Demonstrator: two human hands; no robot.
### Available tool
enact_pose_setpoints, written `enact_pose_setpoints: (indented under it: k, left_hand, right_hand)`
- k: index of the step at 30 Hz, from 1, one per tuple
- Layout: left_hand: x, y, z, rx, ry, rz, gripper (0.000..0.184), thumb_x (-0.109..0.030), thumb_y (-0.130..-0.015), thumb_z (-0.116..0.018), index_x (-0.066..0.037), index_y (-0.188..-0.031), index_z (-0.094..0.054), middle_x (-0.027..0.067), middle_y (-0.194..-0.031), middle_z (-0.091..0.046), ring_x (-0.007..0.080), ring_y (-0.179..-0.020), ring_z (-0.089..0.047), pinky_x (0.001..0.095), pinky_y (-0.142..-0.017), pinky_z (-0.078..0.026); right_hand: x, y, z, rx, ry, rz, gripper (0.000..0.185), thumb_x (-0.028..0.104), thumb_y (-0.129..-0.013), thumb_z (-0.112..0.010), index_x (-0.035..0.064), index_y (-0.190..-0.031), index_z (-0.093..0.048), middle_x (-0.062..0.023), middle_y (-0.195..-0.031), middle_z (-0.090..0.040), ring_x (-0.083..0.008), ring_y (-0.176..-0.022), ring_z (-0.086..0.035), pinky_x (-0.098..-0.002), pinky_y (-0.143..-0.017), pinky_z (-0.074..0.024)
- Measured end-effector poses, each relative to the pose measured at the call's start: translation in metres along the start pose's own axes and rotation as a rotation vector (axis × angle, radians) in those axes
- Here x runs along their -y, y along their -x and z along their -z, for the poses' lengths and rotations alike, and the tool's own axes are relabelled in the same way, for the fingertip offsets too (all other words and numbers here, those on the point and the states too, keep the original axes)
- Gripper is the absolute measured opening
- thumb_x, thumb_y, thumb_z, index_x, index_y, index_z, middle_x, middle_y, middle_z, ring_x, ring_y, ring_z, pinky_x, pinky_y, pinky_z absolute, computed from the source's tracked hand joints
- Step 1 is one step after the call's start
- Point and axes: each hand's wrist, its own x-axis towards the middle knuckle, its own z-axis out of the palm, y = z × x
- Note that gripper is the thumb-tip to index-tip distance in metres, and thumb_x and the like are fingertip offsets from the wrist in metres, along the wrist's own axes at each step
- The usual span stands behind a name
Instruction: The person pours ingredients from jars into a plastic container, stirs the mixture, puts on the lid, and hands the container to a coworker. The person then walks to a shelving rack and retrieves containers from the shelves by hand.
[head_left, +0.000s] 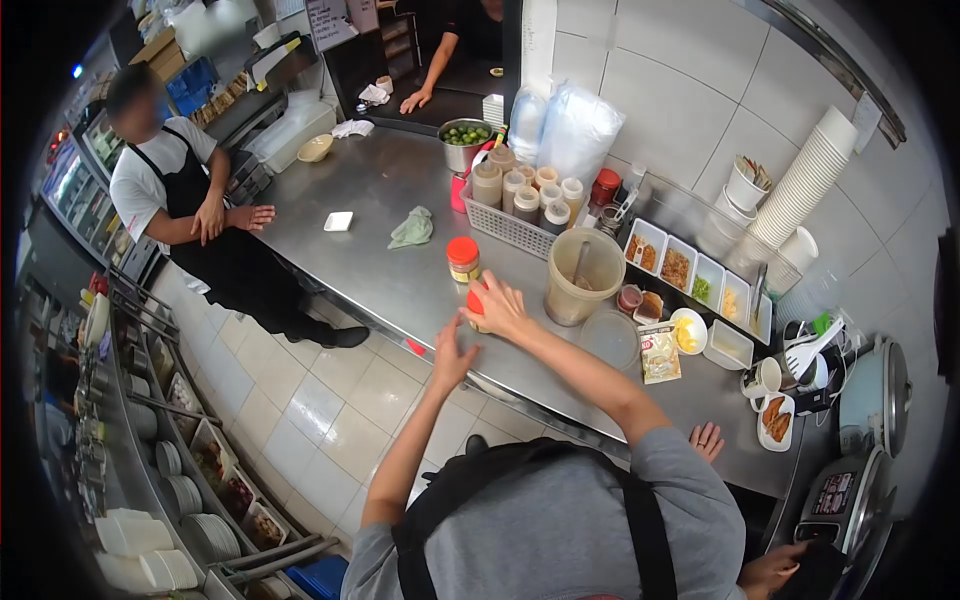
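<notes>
Fingers of my right hand (500, 308) are wrapped over the red lid of a small jar (477, 298) near the counter's front edge. Just left of and below it, my left hand (455, 355) is raised with its fingers apart, close to the jar and holding nothing. A second jar with a red lid (463, 258) stands upright just behind the held one. To the right are a large tub (583, 275) with a utensil in it and a round clear lid (609, 339) lying flat.
A basket of sauce bottles (508, 222), green cloth (411, 228), white dish (339, 221) and food trays (690, 275) are on the counter (300, 262). A person in a black apron (185, 190) stands left. Another person's hand (707, 441) rests at right; someone's arm (436, 70) shows behind.
</notes>
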Motion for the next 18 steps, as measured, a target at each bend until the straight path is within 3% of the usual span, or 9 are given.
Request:
enact_pose_setpoints:
  k: [3,5,6,7,8,10,18]
  left_hand:
    - [0.011,-0.012,-0.038,-0.049,0.068,0.060,0.078,-0.019,-0.063,-0.076,-0.004,-0.130,-0.038,0.0151,-0.119,-0.050,0.0357,-0.113,-0.041,0.0443,-0.097,-0.031]
    - [0.012,-0.015,-0.058,-0.132,-0.083,0.074,0.081,-0.031,-0.062,-0.076,-0.005,-0.129,-0.039,0.0145,-0.123,-0.047,0.0360,-0.117,-0.037,0.0486,-0.101,-0.024]
    - [0.008,-0.018,-0.068,-0.190,-0.055,0.183,0.079,-0.038,-0.064,-0.072,-0.005,-0.129,-0.040,0.0129,-0.128,-0.043,0.0361,-0.122,-0.033,0.0541,-0.104,-0.014]
    - [0.011,-0.022,-0.080,-0.244,-0.156,0.138,0.076,-0.038,-0.067,-0.069,-0.006,-0.130,-0.039,0.0120,-0.129,-0.043,0.0350,-0.124,-0.031,0.0567,-0.105,-0.009]
    - [0.018,-0.021,-0.089,-0.329,-0.090,0.109,0.072,-0.036,-0.067,-0.068,-0.007,-0.128,-0.042,0.0106,-0.128,-0.045,0.0334,-0.125,-0.032,0.0576,-0.105,-0.008]
    - [0.020,-0.023,-0.091,-0.291,-0.157,0.170,0.068,-0.036,-0.067,-0.068,-0.007,-0.124,-0.046,0.0097,-0.123,-0.049,0.0310,-0.123,-0.035,0.0562,-0.106,-0.008]
    - [0.028,-0.037,-0.062,-0.113,0.000,0.042,0.076,-0.043,-0.057,-0.075,-0.006,-0.118,-0.051,0.0102,-0.115,-0.054,0.0264,-0.119,-0.041,0.0516,-0.108,-0.010]
  right_hand:
    - [-0.002,0.011,-0.011,0.028,0.062,-0.008,0.050,0.049,-0.073,-0.063,0.0108,-0.104,-0.052,-0.0165,-0.101,-0.047,-0.0395,-0.080,-0.059,-0.0494,-0.058,-0.0481]
    - [0.000,0.012,-0.006,0.089,0.081,-0.004,0.054,0.053,-0.073,-0.061,0.0116,-0.106,-0.050,-0.0165,-0.104,-0.048,-0.0389,-0.081,-0.060,-0.0492,-0.058,-0.0488]
    - [0.000,0.011,-0.009,0.054,0.088,0.028,0.053,0.054,-0.074,-0.059,0.0112,-0.104,-0.051,-0.0163,-0.100,-0.048,-0.0370,-0.077,-0.060,-0.0482,-0.058,-0.0490]
    - [-0.001,0.009,-0.014,0.025,0.092,0.063,0.053,0.056,-0.075,-0.058,0.0109,-0.102,-0.052,-0.0161,-0.097,-0.048,-0.0352,-0.073,-0.061,-0.0471,-0.057,-0.0492]
    - [0.003,0.009,-0.010,0.000,0.130,0.077,0.046,0.052,-0.076,-0.059,0.0104,-0.096,-0.053,-0.0150,-0.096,-0.049,-0.0346,-0.066,-0.061,-0.0466,-0.055,-0.0492]
    - [-0.002,0.004,-0.014,0.026,0.117,0.106,0.039,0.045,-0.075,-0.060,0.0097,-0.090,-0.054,-0.0147,-0.095,-0.049,-0.0354,-0.063,-0.061,-0.0477,-0.054,-0.0491]
    - [-0.003,-0.005,-0.009,0.043,0.162,0.221,0.031,0.041,-0.072,-0.061,0.0121,-0.081,-0.056,-0.0100,-0.081,-0.052,-0.0318,-0.055,-0.061,-0.0443,-0.048,-0.0493]
